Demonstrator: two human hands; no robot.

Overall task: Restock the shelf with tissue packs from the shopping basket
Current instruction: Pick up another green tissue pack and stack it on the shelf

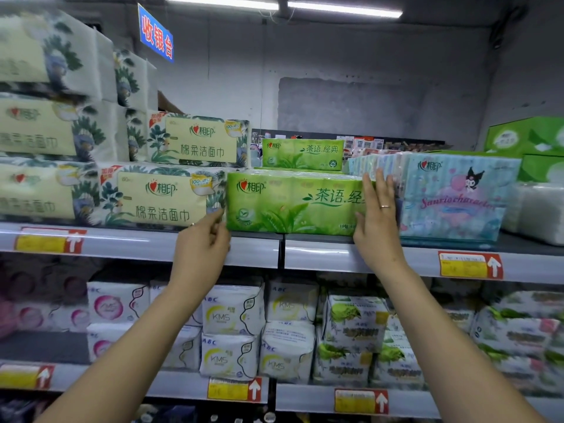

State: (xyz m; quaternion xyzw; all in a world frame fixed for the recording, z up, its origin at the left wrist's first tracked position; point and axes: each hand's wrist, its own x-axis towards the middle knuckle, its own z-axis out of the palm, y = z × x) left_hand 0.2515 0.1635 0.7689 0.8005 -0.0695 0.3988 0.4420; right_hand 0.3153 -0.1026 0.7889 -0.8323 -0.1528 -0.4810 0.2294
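A green tissue pack (290, 203) lies on the top shelf (250, 250), front face toward me. My left hand (203, 242) pinches its lower left corner. My right hand (377, 218) lies flat against its right end, fingers spread and upright, between it and a pale blue cartoon-print pack (451, 199). A second green pack (302, 154) stands behind it on a further green pack. The shopping basket is out of view.
Stacked cream floral tissue packs (158, 196) fill the shelf to the left. Green boxes (528, 138) and a white pack (537, 209) sit at the right. The lower shelf (305, 398) holds white and green packets. A blue sign (155, 33) hangs above.
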